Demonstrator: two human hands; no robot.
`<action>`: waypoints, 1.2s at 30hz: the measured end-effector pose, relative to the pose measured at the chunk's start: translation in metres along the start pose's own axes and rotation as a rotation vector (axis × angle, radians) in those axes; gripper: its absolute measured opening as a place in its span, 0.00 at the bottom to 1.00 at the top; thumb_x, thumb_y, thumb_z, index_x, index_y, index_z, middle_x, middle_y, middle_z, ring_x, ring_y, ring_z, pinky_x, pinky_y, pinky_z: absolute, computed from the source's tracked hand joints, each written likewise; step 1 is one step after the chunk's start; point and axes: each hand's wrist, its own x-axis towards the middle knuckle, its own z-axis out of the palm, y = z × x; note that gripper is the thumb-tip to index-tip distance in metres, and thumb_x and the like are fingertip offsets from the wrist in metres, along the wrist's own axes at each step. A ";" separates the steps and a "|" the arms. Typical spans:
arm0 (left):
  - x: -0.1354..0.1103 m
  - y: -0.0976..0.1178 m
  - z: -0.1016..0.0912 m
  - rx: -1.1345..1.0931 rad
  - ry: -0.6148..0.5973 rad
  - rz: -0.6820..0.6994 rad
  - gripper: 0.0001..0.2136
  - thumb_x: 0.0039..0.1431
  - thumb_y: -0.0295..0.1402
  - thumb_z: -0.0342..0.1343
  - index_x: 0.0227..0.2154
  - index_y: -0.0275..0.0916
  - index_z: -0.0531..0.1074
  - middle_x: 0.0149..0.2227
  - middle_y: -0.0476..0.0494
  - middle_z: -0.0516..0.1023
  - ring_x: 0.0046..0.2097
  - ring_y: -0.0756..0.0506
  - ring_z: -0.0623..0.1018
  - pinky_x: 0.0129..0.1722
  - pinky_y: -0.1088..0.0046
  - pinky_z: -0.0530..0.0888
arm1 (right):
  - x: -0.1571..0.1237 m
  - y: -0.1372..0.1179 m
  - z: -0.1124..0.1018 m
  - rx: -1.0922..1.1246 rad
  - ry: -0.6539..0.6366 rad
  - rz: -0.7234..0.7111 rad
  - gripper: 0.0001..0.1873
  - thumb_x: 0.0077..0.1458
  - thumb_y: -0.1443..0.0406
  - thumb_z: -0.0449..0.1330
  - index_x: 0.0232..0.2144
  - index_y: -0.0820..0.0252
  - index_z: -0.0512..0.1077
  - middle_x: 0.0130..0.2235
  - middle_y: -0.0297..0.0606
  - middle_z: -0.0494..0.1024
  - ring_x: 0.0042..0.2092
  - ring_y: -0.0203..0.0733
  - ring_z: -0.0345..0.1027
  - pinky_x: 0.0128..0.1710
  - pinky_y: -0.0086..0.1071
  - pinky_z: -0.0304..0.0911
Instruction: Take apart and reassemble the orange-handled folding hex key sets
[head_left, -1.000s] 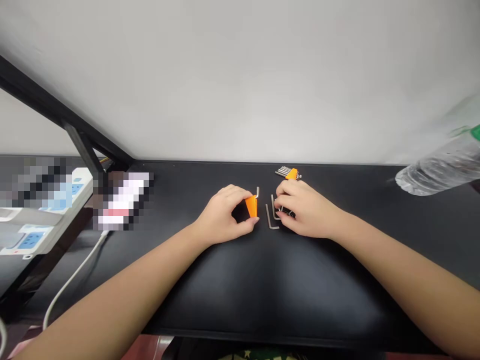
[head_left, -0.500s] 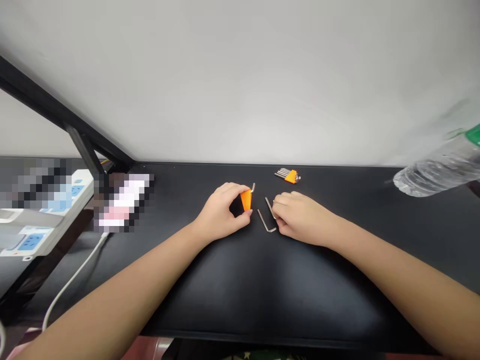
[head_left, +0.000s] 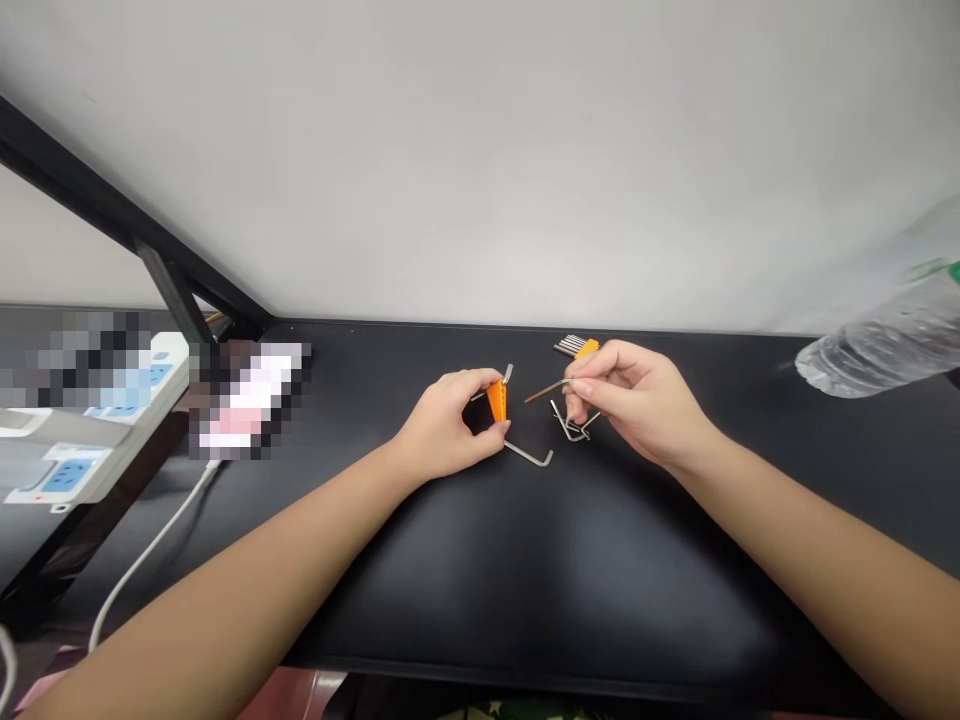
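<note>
Holder (head_left: 497,402) in orange is pinched at both ends by the left hand (head_left: 450,425), seemingly to leave its holed face exposed, while a hex key (head_left: 546,391) is gripped near its bend by the right hand (head_left: 641,400), shaft free, above loose keys (head_left: 571,434) on the table (head_left: 450,590).

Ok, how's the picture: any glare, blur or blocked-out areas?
Head view: soft glare on the black desk; head view: pixelation blots out patches at left; head view: clear bottle slants at right edge, probably distortion; head view: hex key in the right hand looks slightly soft.
</note>
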 end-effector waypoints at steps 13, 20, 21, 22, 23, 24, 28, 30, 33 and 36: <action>-0.002 0.011 0.001 -0.074 -0.018 0.116 0.18 0.54 0.35 0.64 0.48 0.40 0.73 0.43 0.44 0.83 0.41 0.44 0.83 0.47 0.65 0.79 | -0.005 0.004 0.007 0.000 -0.082 -0.052 0.10 0.56 0.62 0.72 0.30 0.58 0.74 0.33 0.36 0.80 0.31 0.40 0.78 0.33 0.39 0.74; -0.002 0.007 0.002 -0.053 -0.007 0.266 0.21 0.53 0.35 0.64 0.51 0.41 0.72 0.41 0.43 0.84 0.43 0.41 0.83 0.49 0.60 0.78 | -0.004 0.005 0.007 -0.107 -0.096 -0.041 0.08 0.56 0.64 0.72 0.29 0.58 0.77 0.35 0.36 0.80 0.31 0.39 0.77 0.31 0.36 0.73; -0.002 0.007 0.002 -0.054 -0.004 0.277 0.21 0.53 0.36 0.64 0.51 0.41 0.71 0.40 0.43 0.83 0.43 0.41 0.83 0.49 0.60 0.79 | -0.003 0.007 0.005 -0.132 -0.085 -0.041 0.08 0.55 0.63 0.72 0.28 0.58 0.78 0.35 0.37 0.79 0.32 0.39 0.77 0.31 0.36 0.73; -0.002 0.006 0.002 -0.054 -0.001 0.278 0.21 0.52 0.37 0.64 0.50 0.41 0.72 0.39 0.43 0.83 0.43 0.41 0.83 0.48 0.59 0.79 | -0.002 0.010 0.005 -0.161 -0.073 -0.050 0.07 0.55 0.63 0.72 0.28 0.57 0.79 0.36 0.37 0.79 0.32 0.39 0.76 0.30 0.36 0.72; -0.002 0.007 0.003 -0.052 0.000 0.273 0.21 0.52 0.37 0.65 0.50 0.42 0.72 0.39 0.43 0.83 0.42 0.41 0.83 0.48 0.59 0.79 | -0.001 0.012 0.004 -0.196 -0.061 -0.068 0.06 0.54 0.62 0.72 0.29 0.56 0.80 0.37 0.37 0.79 0.32 0.38 0.75 0.30 0.35 0.72; -0.002 0.007 0.003 -0.051 0.001 0.268 0.21 0.52 0.37 0.65 0.50 0.42 0.72 0.38 0.44 0.83 0.42 0.41 0.83 0.47 0.60 0.79 | -0.001 0.015 0.004 -0.236 -0.052 -0.093 0.05 0.54 0.62 0.72 0.29 0.55 0.82 0.37 0.37 0.78 0.31 0.37 0.74 0.29 0.35 0.71; -0.002 0.011 0.005 -0.065 0.006 0.299 0.22 0.52 0.36 0.64 0.50 0.42 0.71 0.38 0.44 0.83 0.42 0.42 0.83 0.49 0.59 0.79 | -0.001 0.025 0.008 -0.369 -0.073 -0.145 0.02 0.54 0.63 0.72 0.31 0.53 0.84 0.36 0.36 0.76 0.32 0.36 0.70 0.32 0.34 0.69; -0.003 0.014 0.005 -0.074 0.001 0.319 0.21 0.52 0.36 0.65 0.50 0.42 0.71 0.39 0.44 0.83 0.42 0.42 0.83 0.50 0.59 0.79 | -0.002 0.028 0.011 -0.341 -0.102 -0.076 0.02 0.53 0.63 0.72 0.30 0.55 0.83 0.35 0.36 0.77 0.34 0.37 0.72 0.35 0.34 0.70; -0.004 0.015 0.003 -0.081 0.010 0.294 0.21 0.53 0.36 0.65 0.50 0.41 0.71 0.40 0.43 0.83 0.42 0.42 0.83 0.48 0.61 0.79 | -0.003 0.027 0.014 -0.145 -0.060 0.111 0.07 0.52 0.62 0.73 0.30 0.58 0.80 0.33 0.35 0.79 0.35 0.37 0.74 0.38 0.34 0.71; -0.004 0.015 0.000 -0.078 0.029 0.263 0.21 0.52 0.36 0.65 0.50 0.41 0.72 0.40 0.43 0.83 0.42 0.42 0.83 0.47 0.62 0.79 | -0.002 0.024 0.013 0.128 0.007 0.259 0.10 0.52 0.61 0.73 0.34 0.59 0.78 0.33 0.35 0.80 0.36 0.37 0.75 0.42 0.34 0.73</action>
